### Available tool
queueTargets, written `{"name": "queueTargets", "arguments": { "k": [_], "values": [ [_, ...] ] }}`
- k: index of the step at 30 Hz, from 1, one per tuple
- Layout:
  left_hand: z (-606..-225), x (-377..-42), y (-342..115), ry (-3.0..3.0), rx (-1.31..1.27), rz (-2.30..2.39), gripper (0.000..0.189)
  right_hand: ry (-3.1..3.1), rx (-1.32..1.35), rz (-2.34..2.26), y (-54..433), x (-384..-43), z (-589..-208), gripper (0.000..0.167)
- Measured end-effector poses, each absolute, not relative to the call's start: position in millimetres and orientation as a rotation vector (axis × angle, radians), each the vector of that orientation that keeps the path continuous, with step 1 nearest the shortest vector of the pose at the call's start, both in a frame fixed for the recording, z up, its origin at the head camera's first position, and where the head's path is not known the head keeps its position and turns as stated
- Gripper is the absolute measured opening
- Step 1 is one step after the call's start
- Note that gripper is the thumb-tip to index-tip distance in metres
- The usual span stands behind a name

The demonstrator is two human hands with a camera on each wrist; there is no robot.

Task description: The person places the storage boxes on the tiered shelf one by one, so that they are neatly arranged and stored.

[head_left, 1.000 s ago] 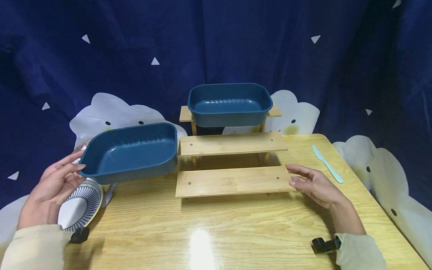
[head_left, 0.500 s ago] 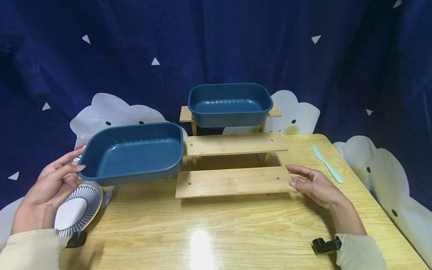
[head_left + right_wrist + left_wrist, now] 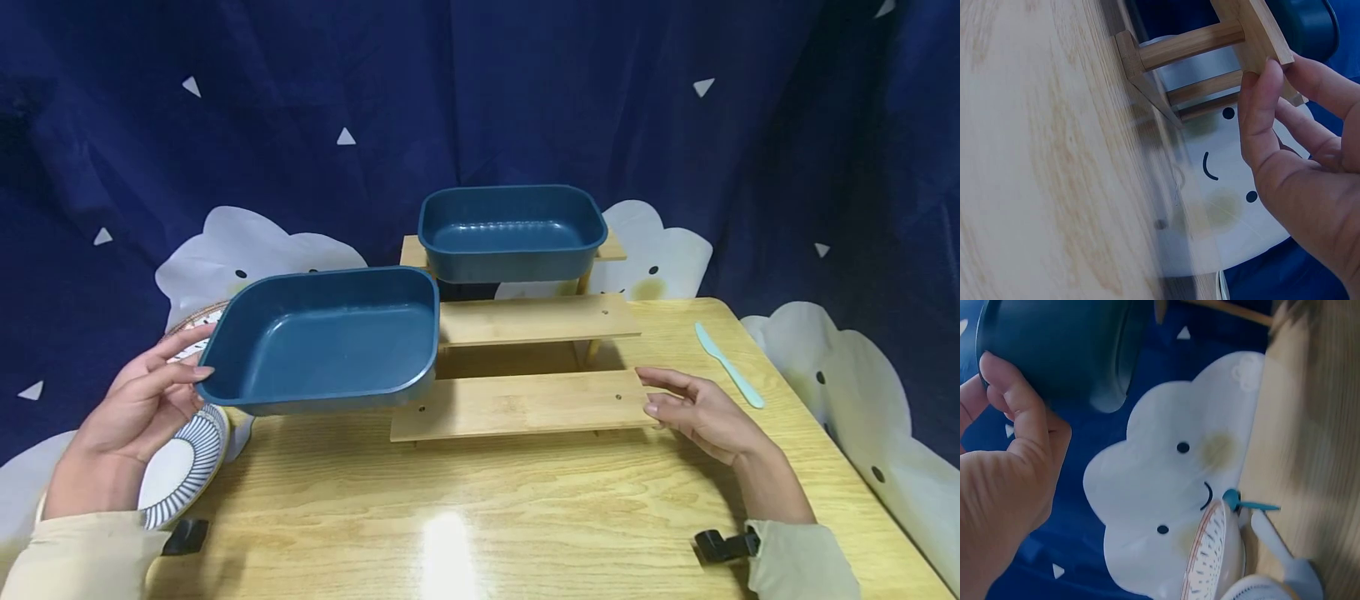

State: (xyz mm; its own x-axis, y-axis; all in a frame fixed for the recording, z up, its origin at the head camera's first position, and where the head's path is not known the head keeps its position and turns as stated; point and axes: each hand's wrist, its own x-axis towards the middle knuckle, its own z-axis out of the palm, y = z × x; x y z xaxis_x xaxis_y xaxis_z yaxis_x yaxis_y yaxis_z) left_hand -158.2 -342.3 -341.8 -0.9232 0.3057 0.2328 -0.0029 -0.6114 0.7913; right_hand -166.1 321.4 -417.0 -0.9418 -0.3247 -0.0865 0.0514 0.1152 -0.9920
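My left hand (image 3: 135, 417) pinches the left end of a dark blue rectangular bin (image 3: 330, 350), thumb at the rim. The bin hangs in the air, overlapping the left ends of the lower two shelves in the head view; whether it touches them I cannot tell. A three-tier wooden stand (image 3: 517, 408) is on the table, and my right hand (image 3: 705, 417) grips the right end of its lowest shelf. The right wrist view shows thumb and fingers pinching that board's end (image 3: 1260, 44). A second blue bin (image 3: 513, 237) sits on the top shelf.
A striped plate (image 3: 202, 454) and a patterned bowl (image 3: 1210, 556) stand at the left, beside a pale spoon (image 3: 1285, 556) and a small teal utensil (image 3: 1235, 500). A mint knife (image 3: 727, 364) lies right of the stand. A dark blue curtain (image 3: 525, 100) hangs behind.
The left hand has carried the held bin to the right, toward and partly in front of the stand. The right hand keeps its grip on the lowest shelf.
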Motion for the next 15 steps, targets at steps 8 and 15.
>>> {"name": "queueTargets", "arguments": {
  "k": [8, 15],
  "values": [
    [-339, -157, -311, 1.321, 0.558, 2.527, 0.054, 2.115, -0.265, -1.901, 321, -166, -417, 0.057],
    [-341, -153, -279, 1.351, 0.441, 2.569, 0.051, 2.105, -0.270, -1.918, 321, -166, -418, 0.056]
  ]
}}
